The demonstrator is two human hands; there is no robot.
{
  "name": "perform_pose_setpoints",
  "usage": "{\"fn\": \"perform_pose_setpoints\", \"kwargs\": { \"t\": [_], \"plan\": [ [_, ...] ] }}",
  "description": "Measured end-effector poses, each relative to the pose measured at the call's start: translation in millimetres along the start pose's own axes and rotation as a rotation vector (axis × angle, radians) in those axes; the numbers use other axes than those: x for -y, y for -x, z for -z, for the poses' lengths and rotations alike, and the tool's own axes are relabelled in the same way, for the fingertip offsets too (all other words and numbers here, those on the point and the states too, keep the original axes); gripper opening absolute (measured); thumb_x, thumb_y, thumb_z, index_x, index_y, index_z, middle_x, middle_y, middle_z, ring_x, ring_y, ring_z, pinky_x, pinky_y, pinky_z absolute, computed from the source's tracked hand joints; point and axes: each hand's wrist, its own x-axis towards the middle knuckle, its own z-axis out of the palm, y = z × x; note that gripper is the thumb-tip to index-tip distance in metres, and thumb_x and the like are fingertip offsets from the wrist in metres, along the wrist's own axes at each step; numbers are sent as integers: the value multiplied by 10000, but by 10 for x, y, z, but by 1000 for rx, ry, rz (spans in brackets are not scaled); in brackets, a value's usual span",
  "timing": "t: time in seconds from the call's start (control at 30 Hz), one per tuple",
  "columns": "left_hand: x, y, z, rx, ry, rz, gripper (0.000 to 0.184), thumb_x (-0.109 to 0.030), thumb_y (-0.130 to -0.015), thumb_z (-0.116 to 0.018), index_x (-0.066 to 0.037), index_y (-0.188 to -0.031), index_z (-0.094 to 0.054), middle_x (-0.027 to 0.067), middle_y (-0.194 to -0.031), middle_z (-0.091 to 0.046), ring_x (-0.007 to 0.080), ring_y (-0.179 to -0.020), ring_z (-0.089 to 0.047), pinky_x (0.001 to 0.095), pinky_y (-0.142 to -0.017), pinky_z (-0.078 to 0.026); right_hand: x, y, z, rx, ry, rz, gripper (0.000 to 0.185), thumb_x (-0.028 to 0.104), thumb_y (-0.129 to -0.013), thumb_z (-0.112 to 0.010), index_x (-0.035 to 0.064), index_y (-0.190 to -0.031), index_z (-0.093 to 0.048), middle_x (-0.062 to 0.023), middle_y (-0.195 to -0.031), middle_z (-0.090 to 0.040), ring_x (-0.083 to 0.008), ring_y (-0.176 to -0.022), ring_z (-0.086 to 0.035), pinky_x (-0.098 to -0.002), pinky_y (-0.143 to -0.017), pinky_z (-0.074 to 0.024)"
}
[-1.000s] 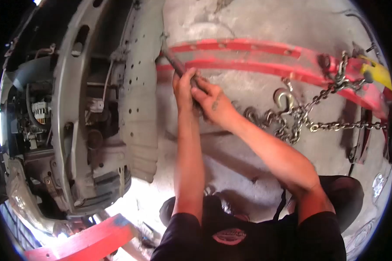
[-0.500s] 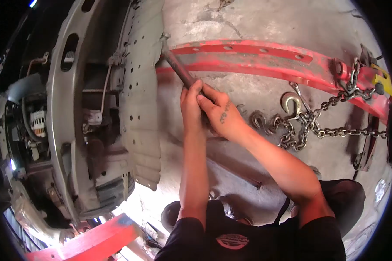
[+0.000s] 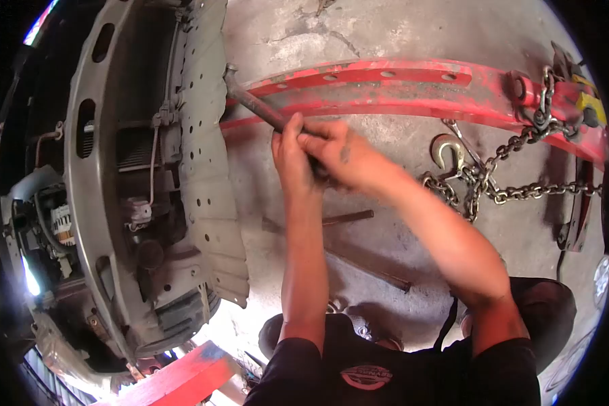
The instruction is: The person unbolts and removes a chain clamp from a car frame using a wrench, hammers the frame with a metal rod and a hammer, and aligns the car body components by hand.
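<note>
Both of my hands grip a dark metal bar (image 3: 259, 109) with a short, bent, knobbed end. My left hand (image 3: 296, 159) is closed around its shaft, thumb pointing up along it. Against it, my right hand (image 3: 342, 154) is closed on the same shaft, overlapping the left; the bar's lower end is hidden behind the hands. The bar's knobbed end is at the edge of the thin, perforated grey panel (image 3: 213, 169) under the vehicle's front; whether it touches, I cannot tell.
A red steel beam (image 3: 386, 91) runs across behind the bar. A chain (image 3: 521, 193) with a hook (image 3: 446, 152) lies at right. A long bar (image 3: 369, 267) is on the concrete floor below my hands. The vehicle's grey bumper beam (image 3: 88, 183) stands left; another red beam (image 3: 176, 375) is below.
The view has shifted, so the vehicle panel and red beam sit differently in it. The bar now lies at a flatter slant, its knobbed end still by the panel's edge. Both hands keep their grip.
</note>
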Motion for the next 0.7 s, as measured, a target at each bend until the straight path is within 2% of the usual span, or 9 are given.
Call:
{"fn": "perform_pose_setpoints", "kwargs": {
  "t": [0.07, 0.1, 0.23, 0.27, 0.37, 0.4, 0.53, 0.63, 0.7],
  "plan": [
    [174, -202, -85, 50, -20, -65, 207, -243, -967, -584, -41, -961, -631, 52, -904, -654, 191, -785, -651, 339, -655, -525, 340, -94, 289, 31, -63, -414, 359, 294, -960, -581, 93, -1246, -661, 4, -612, -540, -83, -399, -413, -277, -348, -267],
    [115, -156, -255, 104, -48, -21, 212, -238, -971, -573, -41, -1021, -629, 59, -938, -671, 197, -805, -660, 334, -640, -518, 248, -252, 576, 221, -224, -439, 344, 287, -932, -607, 91, -1203, -685, -2, -622, -564, -77, -401, -418, -267, -350, -274],
    [117, -244, -398, 177, 1, 35, 313, -336, -1010, -517, -59, -1130, -600, 99, -1046, -668, 252, -921, -661, 408, -724, -541, 227, -319, 644, -11, 52, -293, 313, 273, -900, -653, 62, -1124, -708, -57, -663, -621, -147, -454, -527, -319, -401, -389],
    [44, -252, -340, 279, -70, 104, 356, -373, -1032, -475, -70, -1184, -585, 113, -1112, -660, 275, -1018, -653, 443, -868, -533, 171, -342, 625, -67, 121, -230, 305, 273, -890, -667, 58, -1102, -713, -78, -677, -643, -179, -477, -572, -344, -427, -434],
    [-22, -180, -429, 175, -171, 36, 360, -371, -1043, -452, -83, -1222, -572, 115, -1137, -655, 274, -1087, -639, 442, -954, -503, 154, -336, 516, -365, 576, 127, 282, 288, -855, -703, 56, -1015, -715, -161, -780, -696, -307, -681, -686, -440, -622, -534],
    [4, -275, -355, 134, -198, 43, 369, -364, -1046, -440, -67, -1225, -566, 116, -1146, -650, 263, -1109, -625, 447, -958, -498, 156, -275, 519, -314, 613, 74, 256, 298, -845, -704, 60, -940, -703, -187, -866, -706, -366, -859, -689, -486, -767, -538],
    [44, -223, -444, 21, -269, 34, 394, -368, -1027, -459, -38, -1214, -567, 120, -1182, -647, 263, -1063, -653, 417, -929, -535, 208, -56, 616, -156, 817, 115, 257, 325, -888, -644, 81, -947, -700, -142, -841, -717, -360, -824, -696, -472, -728, -553],
    [101, -248, -542, 3, -269, -47, 402, -375, -1015, -478, -33, -1203, -572, 131, -1196, -642, 263, -1030, -666, 401, -884, -554, 133, -79, 602, -182, 974, 168, 260, 338, -906, -621, 100, -968, -705, -135, -835, -718, -348, -802, -696, -470, -706, -552],
    [82, -296, -683, 18, -264, 7, 354, -361, -1020, -469, -37, -1100, -590, 100, -995, -665, 214, -840, -655, 357, -742, -546, 101, -224, 811, -190, 936, 210, 187, 259, -864, -623, 120, -918, -735, -140, -848, -725, -333, -805, -709, -456, -715, -563]
  ]
}}
